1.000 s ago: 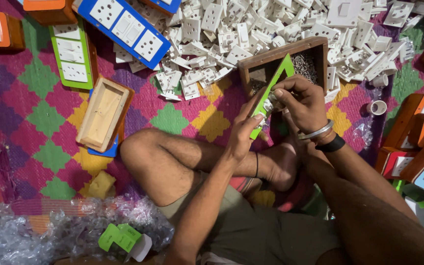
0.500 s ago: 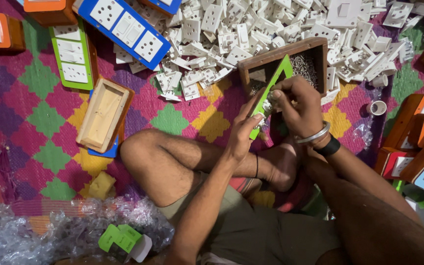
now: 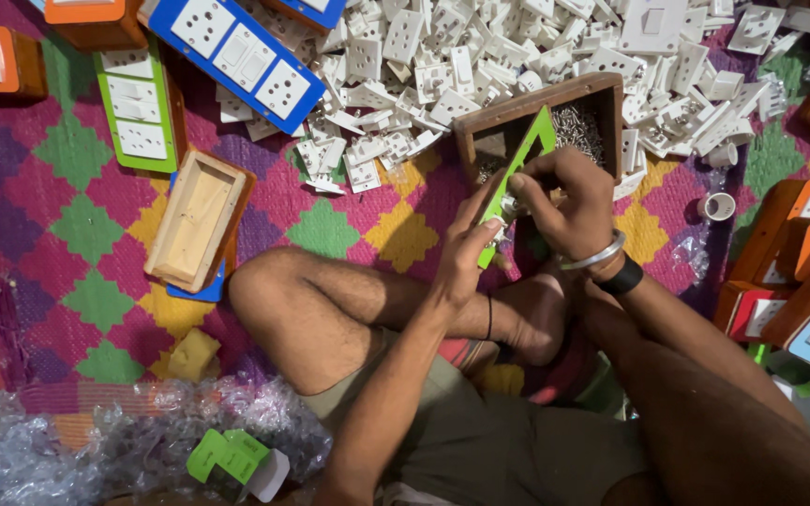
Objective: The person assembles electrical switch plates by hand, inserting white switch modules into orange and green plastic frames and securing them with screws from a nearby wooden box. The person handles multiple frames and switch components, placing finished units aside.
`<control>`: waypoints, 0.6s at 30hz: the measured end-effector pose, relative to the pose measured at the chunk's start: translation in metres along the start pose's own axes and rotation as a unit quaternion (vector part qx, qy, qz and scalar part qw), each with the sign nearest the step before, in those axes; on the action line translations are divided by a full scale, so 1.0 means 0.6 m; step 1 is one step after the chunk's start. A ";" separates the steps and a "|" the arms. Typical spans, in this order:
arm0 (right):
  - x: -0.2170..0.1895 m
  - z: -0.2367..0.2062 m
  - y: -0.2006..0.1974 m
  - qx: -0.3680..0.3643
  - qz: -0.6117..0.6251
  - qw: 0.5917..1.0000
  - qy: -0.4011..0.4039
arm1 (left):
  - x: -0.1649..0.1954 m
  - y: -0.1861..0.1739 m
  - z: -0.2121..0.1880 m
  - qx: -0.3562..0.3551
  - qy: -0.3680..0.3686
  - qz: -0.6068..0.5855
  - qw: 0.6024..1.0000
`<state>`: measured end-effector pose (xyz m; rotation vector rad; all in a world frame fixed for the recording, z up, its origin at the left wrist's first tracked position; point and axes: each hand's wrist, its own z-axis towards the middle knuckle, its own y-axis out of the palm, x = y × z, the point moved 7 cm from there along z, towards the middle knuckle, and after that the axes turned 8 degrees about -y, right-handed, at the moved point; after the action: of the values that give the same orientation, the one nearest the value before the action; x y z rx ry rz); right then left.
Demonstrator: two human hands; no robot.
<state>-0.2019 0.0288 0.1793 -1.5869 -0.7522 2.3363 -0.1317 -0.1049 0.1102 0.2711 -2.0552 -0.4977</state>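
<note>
The left hand (image 3: 466, 258) is clasping a thin green plastic switch-plate frame (image 3: 517, 173) on edge above the patterned woven mat (image 3: 330, 225), in front of the brown wooden box of small metal screws (image 3: 578, 126). The right hand (image 3: 564, 201) is pinching something small, too hidden to identify, against the frame's edge; this looks like a fitting step, calling for steady alignment.

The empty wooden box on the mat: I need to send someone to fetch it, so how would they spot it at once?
Start at the bent knee of the seated person and look just past it over the patterned mat. There lies the empty wooden box, open side up, on a blue plate. Unlike the boxes around it, it has no coloured switch plate on top, only bare pale wood inside.
</note>
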 end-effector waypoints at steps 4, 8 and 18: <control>0.004 -0.003 0.000 -0.003 0.021 1.000 -0.001 | 0.009 0.002 0.000 -0.002 0.020 -0.006 1.000; 0.009 -0.008 0.005 -0.012 0.047 0.999 0.018 | 0.027 0.003 -0.005 -0.001 0.109 0.037 0.993; 0.009 -0.011 0.004 0.017 -0.031 0.999 -0.016 | 0.016 0.004 -0.001 0.015 0.064 0.061 0.996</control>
<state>-0.1976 0.0312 0.1716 -1.4939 -0.7529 2.3239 -0.1357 -0.1066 0.1190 0.1895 -1.9422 -0.3653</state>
